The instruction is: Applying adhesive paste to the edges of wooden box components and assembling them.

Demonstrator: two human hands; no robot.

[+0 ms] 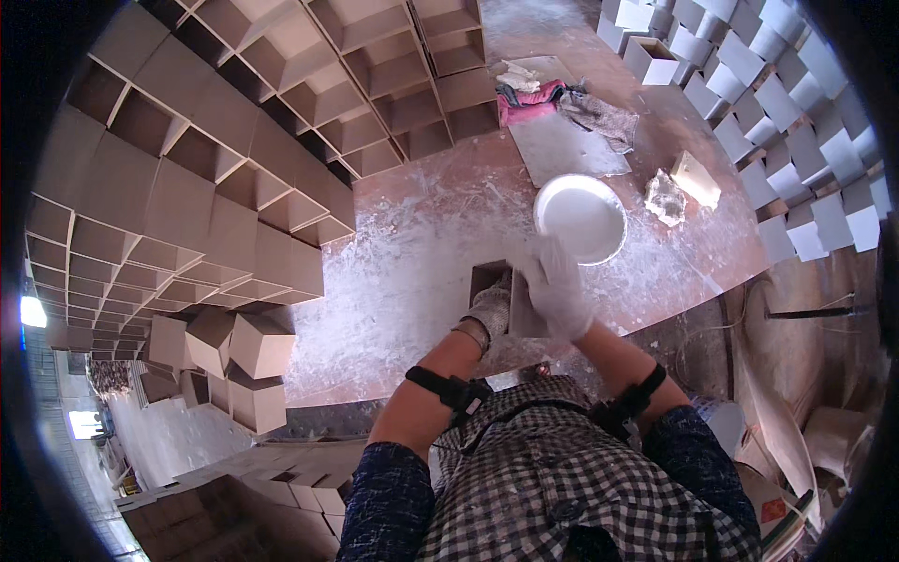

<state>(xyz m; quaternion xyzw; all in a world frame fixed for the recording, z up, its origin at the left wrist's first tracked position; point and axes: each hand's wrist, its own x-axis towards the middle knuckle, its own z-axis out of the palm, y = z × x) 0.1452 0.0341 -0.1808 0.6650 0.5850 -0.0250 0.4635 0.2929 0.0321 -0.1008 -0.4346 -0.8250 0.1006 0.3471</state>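
A small grey-brown open box (530, 317) stands at the near edge of the work table, its opening facing up. My left hand (491, 311), in a dusty glove, reaches down into the box; its fingers are hidden by the glove and the box wall. Along the box's right side lies my right hand (559, 288), in a whitish glove, fingers stretched out and slightly blurred. Just beyond that hand is a round white tub (618, 245) holding white powder or paste.
White dust covers the reddish table (403, 234). Open boxes (375, 84) are stacked high at the left and back. White-sided boxes (805, 131) line the right. Cloths (599, 117) lie behind the tub, and pale lumps (666, 199) sit to its right.
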